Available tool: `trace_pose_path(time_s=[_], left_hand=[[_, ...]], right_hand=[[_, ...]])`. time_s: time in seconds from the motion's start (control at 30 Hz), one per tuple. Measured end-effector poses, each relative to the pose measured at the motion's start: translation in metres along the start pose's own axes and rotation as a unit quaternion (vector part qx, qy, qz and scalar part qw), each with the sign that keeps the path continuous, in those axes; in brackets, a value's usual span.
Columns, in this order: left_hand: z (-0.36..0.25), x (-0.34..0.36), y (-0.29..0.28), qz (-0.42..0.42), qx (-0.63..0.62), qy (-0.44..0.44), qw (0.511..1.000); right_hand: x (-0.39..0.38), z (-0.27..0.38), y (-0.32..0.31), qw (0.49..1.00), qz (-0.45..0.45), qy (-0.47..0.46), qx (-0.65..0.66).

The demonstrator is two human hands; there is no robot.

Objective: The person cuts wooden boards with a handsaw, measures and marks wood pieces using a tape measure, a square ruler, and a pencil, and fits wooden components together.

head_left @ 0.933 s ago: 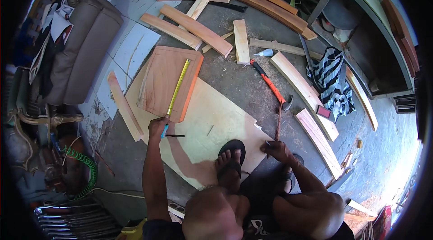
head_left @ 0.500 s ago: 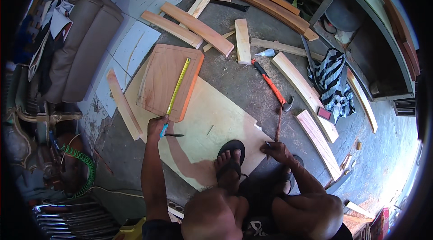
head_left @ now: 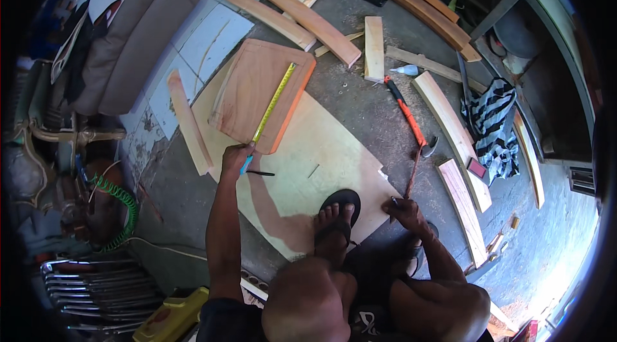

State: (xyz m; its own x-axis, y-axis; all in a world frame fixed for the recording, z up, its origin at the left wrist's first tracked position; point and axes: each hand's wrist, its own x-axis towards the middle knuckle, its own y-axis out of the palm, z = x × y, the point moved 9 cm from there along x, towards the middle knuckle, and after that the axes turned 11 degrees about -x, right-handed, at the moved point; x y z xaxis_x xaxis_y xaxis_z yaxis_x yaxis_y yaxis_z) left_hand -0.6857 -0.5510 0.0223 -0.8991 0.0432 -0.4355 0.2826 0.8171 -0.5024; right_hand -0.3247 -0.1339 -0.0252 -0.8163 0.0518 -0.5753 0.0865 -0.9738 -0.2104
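Note:
My left hand [head_left: 236, 159] is closed on a blue tape measure [head_left: 247, 165], whose yellow blade [head_left: 275, 100] lies out across a rounded wooden board [head_left: 239, 95] with an orange edge. The board rests on a pale plywood sheet [head_left: 270, 194]. My right hand [head_left: 405, 212] is closed around a small pen-like object [head_left: 395, 201] near the sheet's right corner. To the upper right of that hand lie an orange-handled hammer [head_left: 408, 117] and a thin reddish stick [head_left: 412, 175]. My sandalled left foot [head_left: 331, 226] stands on the plywood.
Loose timber pieces [head_left: 453, 123] lie around the floor. A grey cushion [head_left: 141, 40], carved chair frame [head_left: 38, 143] and coiled green hose [head_left: 128, 207] are left. A metal shelving unit [head_left: 495, 14] and striped cloth [head_left: 491, 120] are right. A yellow case [head_left: 170, 313] sits low left.
The whole view has shifted, with the board, timber and hands appearing higher or further right in the frame. Both hands keep their grips, and the blade stays across the board.

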Motion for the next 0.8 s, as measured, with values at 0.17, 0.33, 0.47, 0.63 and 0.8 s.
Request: trace_pose_path(time_s=[0.17,0.33,0.47,0.63,0.8], left_hand=[[0.0030,0.0008,-0.0016,-0.001,0.004,-0.012,1.000],[0.0086,0.0055,0.0023,-0.001,0.024,-0.042,0.999],[0.0071,0.0051,0.0028,0.005,-0.012,-0.016,1.000],[0.0027,0.0040,0.0060,0.004,0.012,-0.023,1.000],[0.0043,-0.0009,0.0014,-0.002,0.014,-0.029,0.999]], right_hand=[[0.0012,-0.0031,0.0024,0.999,0.001,0.009,0.031],[0.0001,-0.0026,0.0001,1.000,-0.005,0.005,0.030],[0.0017,-0.0055,-0.0009,1.000,-0.002,0.000,0.023],[0.0000,-0.0043,-0.0031,1.000,-0.001,-0.003,0.028],[-0.0024,0.0008,0.0023,1.000,0.002,0.004,0.020]])
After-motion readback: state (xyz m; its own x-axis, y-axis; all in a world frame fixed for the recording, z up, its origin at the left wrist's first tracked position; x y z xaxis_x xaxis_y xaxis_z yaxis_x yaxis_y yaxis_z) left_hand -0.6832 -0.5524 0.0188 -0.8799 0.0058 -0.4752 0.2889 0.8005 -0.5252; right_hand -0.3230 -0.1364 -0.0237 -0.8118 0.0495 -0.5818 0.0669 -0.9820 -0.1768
